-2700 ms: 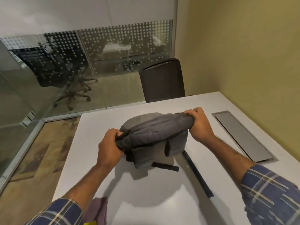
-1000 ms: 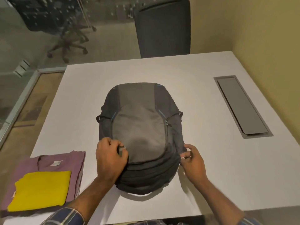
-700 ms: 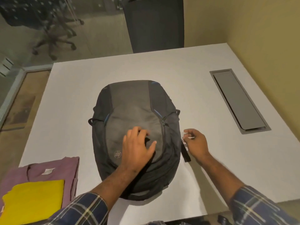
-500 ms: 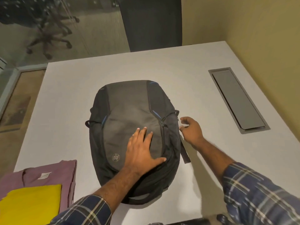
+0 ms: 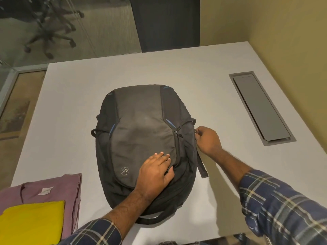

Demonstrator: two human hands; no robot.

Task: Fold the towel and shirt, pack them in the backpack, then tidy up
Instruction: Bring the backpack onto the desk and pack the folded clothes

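Backpack (image 5: 141, 138): flat, mid-worktop (image 5: 221, 188). Left hand (image 5: 155, 174): fingers straight, pressing its front. Right hand (image 5: 208, 141): pinching zip pull at its right side. Towel (image 5: 31, 221) on shirt (image 5: 58, 188), near-left corner.

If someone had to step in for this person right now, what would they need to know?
Left hand lies flat on the backpack, pressing it down. Right hand pinches a zipper pull at the bag's right side.
Backpack lies on the white table, apparently still zipped.
Done: yellow towel is folded, stacked on the folded mauve shirt at the near left corner.
Left: unzip the bag, pack both, close it, tidy up.
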